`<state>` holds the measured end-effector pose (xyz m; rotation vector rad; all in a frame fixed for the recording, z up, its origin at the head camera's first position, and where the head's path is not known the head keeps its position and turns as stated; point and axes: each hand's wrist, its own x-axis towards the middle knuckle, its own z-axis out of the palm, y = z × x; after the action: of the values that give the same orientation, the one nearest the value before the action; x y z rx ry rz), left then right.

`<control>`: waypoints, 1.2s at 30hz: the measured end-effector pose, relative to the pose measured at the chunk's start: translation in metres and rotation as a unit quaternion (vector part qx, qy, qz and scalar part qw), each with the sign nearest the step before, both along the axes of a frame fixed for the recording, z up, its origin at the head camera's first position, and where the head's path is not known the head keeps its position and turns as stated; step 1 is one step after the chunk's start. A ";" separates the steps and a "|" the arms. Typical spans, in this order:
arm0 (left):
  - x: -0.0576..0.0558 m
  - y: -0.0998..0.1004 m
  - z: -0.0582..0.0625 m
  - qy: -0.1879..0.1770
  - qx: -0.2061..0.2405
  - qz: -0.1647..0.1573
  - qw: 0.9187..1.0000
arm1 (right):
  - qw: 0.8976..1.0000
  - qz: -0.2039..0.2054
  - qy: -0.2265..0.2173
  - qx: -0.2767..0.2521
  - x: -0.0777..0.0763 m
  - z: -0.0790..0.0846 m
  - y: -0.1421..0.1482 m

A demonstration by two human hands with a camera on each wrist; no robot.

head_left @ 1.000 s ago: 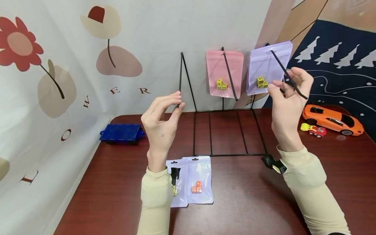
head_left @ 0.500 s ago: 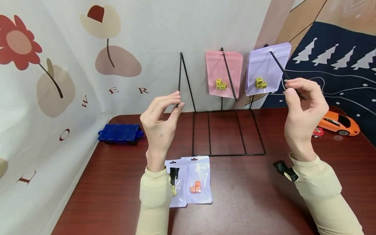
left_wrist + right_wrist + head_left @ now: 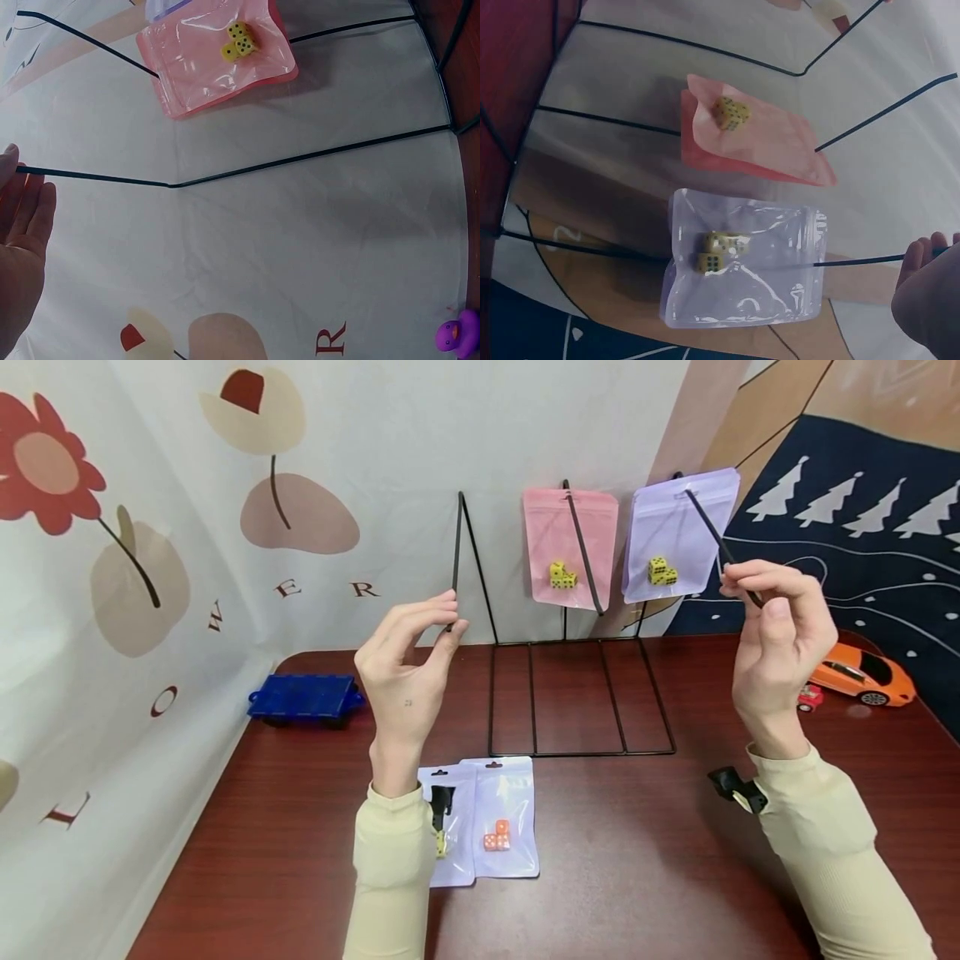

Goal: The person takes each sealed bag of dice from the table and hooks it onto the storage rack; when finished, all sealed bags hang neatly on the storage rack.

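Wire rack (image 3: 581,754) stands with its base on the table (image 3: 600,843), one hand at each outer prong. Left hand (image 3: 405,664): thumb and fingertips narrow, pinching the bare left prong (image 3: 456,552) near its free end. Right hand (image 3: 783,647): fingers bent about the end of the right prong (image 3: 703,512); exact thumb contact cannot be told. Pink bag (image 3: 545,543) hangs on the middle prong (image 3: 582,543), lavender bags (image 3: 660,531) on the right prong, tilted; yellow dice show in both colours. Step in hand, as judged: steadying or setting the prongs. For good results, keep both grips light and near the tips, work the two sides evenly, and avoid pulling forward, since the base looks light and could tip or slide. Right side calls for more care: a downward dip there could let the lavender bags slide toward the fingers. Two flat pouches, one with orange dice (image 3: 497,837), lie on the table in front of the rack, clear of both hands' grips.
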<state>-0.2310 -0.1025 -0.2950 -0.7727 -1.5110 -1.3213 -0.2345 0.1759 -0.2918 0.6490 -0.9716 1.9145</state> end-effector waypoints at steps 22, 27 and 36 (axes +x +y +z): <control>0.012 -0.009 -0.009 -0.035 -0.010 0.043 0.998 | 1.000 0.002 0.028 -0.010 -0.007 -0.001 0.000; 0.026 -0.021 -0.022 -0.098 -0.050 0.050 0.993 | 1.000 0.002 0.029 -0.006 -0.006 -0.001 0.000; 0.059 -0.050 -0.064 -0.195 -0.148 0.117 0.962 | 1.000 0.007 0.027 0.007 -0.006 -0.003 0.004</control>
<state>-0.1719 -0.1521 -0.3592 -0.5090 -2.0821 -1.1238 -0.2404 0.1799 -0.2952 0.7143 -0.9501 1.8928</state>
